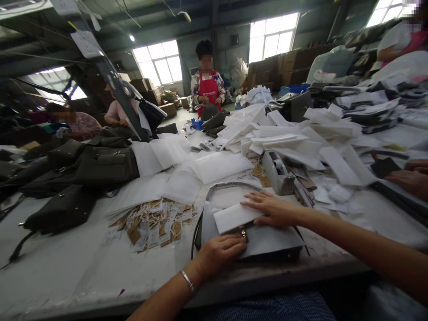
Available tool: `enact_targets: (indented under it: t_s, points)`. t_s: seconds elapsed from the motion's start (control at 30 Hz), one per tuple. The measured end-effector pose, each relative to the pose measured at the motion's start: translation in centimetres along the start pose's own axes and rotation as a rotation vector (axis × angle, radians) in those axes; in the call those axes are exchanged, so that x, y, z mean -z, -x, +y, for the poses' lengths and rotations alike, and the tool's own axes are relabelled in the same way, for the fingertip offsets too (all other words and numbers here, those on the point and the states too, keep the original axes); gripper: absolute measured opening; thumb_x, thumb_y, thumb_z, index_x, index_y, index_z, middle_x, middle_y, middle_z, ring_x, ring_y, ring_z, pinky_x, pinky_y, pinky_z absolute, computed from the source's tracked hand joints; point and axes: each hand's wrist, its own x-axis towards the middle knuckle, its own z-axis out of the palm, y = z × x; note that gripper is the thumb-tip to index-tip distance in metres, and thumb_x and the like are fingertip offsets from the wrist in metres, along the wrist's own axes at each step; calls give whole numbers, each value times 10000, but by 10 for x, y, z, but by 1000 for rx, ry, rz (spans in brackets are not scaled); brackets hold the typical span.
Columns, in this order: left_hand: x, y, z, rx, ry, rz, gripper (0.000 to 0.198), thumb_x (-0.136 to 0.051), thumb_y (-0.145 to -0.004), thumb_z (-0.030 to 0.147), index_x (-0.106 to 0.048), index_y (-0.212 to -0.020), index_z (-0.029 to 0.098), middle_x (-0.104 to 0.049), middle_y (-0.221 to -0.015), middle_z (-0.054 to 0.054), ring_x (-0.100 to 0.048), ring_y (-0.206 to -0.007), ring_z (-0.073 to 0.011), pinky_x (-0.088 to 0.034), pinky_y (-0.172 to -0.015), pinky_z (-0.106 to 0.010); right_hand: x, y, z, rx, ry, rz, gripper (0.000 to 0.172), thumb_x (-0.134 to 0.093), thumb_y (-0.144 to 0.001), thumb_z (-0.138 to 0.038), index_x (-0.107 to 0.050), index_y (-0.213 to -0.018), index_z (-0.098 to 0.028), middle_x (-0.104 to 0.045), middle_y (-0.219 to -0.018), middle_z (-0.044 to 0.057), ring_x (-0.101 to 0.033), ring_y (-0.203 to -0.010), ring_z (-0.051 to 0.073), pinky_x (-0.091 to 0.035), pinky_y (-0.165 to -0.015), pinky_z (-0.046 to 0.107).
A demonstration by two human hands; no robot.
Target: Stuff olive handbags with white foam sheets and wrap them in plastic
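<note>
Grey and flat, a bag (267, 243) lies at the near edge of the table (67, 267), straight in front of the person. The left hand (219, 254), with a thin bracelet (187, 281) at its wrist, rests on the bag's near left corner, fingers close together and bent lightly down beside the metal clasp (243, 232), pinching nothing. The right hand (269, 208) lies flat on the bag's far side, fingers stretched out and pressing the end of a white foam sheet (234, 217) against it. Left of the bag sits a loose heap of paper tags (154, 223). Just beyond the bag a curved strap (230, 185) arches on the table, and beyond its right corner stands a tape dispenser (277, 171). Right of the bag a co-worker's hand (409, 180) rests on the table. Farther left lie dark green bags (96, 167); behind the dispenser, piled white sheets (267, 133). Farthest off stands a person in a red apron (207, 89).
</note>
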Motion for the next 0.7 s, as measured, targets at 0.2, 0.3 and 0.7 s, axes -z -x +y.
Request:
enact_targets:
  t_s: [0.2,0.3,0.7]
  points:
    - [-2,3,-1,-8,12,1,289,-502,-988,160,-599,-1260,154,-686,-1256,-78,-592,-1240,-163,-502,-1064,-300,8,-1,-18,-1,-7,71,564,-568,-938,-537,-470,-1464,-356,-545,-1411,116,-551,-1231,305,-440,-1046,471]
    - [-5,7,-1,13,-11,-12,317,-486,-995,170,-584,-1297,164,-673,-1283,-78,-618,-1205,-169,-525,-1029,-289,4,14,-47,3,31,159,535,-560,-946,-526,-480,-1453,-378,-526,-1424,116,-517,-1253,317,-424,-1053,489]
    - [-2,17,-3,16,-35,-57,396,-388,-1009,170,-564,-1354,251,-757,-1050,-38,-728,-842,-160,-625,-758,-247,-47,39,-61,-40,65,85,488,-455,-1010,-451,-436,-1481,-327,-454,-1536,39,-356,-1437,329,-262,-1161,603]
